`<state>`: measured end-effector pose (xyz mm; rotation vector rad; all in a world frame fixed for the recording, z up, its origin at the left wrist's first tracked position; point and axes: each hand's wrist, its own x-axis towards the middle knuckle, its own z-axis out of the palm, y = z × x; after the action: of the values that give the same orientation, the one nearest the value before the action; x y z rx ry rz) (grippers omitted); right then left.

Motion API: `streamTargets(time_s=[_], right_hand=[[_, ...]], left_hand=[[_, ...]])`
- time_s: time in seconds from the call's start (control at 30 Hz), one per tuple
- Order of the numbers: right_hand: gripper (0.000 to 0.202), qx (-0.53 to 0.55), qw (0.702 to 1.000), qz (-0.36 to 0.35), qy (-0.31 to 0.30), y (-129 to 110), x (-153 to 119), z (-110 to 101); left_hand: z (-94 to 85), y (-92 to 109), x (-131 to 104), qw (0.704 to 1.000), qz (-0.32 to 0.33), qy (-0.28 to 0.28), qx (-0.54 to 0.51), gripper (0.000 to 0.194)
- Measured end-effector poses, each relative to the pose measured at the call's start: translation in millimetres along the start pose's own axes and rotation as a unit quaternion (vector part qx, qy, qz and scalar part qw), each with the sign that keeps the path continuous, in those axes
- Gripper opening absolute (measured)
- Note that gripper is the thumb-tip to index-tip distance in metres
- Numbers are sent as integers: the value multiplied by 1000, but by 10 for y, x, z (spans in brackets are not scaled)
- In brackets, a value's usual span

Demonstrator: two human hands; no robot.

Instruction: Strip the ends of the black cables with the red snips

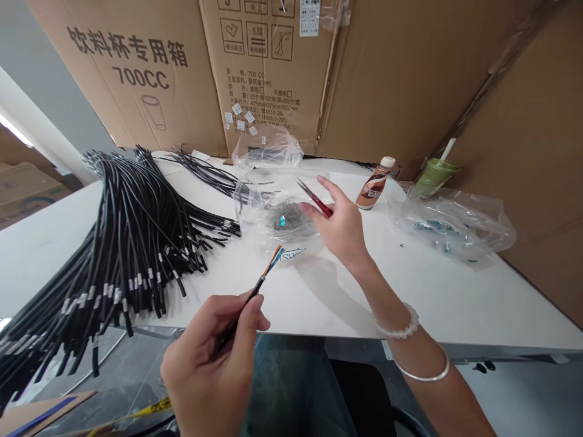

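Note:
Pinched in my left hand (pixel 218 358) is a black cable (pixel 258 286), tilted up and away from me. Its stripped end fans out into several thin coloured wires (pixel 274 261), orange and blue among them. My right hand (pixel 341 227) is farther off, over the table, and holds red tweezers (pixel 322 205) with the metal tips pointing up and left. Its index finger stretches out while the thumb rests near the tweezers. Just behind and below it lies an open clear plastic bag (pixel 255 212) with a heap of tiny grey metal parts (pixel 286 216) inside.
On the left a big bundle of black cables (pixel 136 224) hangs over the edge of the white table (pixel 364 291). A coffee bottle (pixel 374 184), a green cup (pixel 435 176) and another clear bag (pixel 455 227) with small parts stand or lie to the right. Cardboard boxes (pixel 273 73) wall off the back.

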<state>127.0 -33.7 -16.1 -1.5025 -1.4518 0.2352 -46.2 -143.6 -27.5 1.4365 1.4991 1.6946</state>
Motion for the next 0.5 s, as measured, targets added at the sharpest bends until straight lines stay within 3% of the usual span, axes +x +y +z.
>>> streamTargets(time_s=[0.07,0.13,0.3,0.5], right_hand=[[29,65,993,-91,20,-62,-266,-112],[13,70,979,-193,11,-158,-524,-238],[12,-61,928,-367,-16,-377,-801,-369],[18,-67,908,-413,-4,-423,-758,-276]], left_hand=[[-10,-47,12,1000,15,1,15,10],[-30,-102,20,999,43,1,30,10],[-96,-188,21,992,112,-15,54,9],[-115,-89,-33,991,115,-13,68,10]])
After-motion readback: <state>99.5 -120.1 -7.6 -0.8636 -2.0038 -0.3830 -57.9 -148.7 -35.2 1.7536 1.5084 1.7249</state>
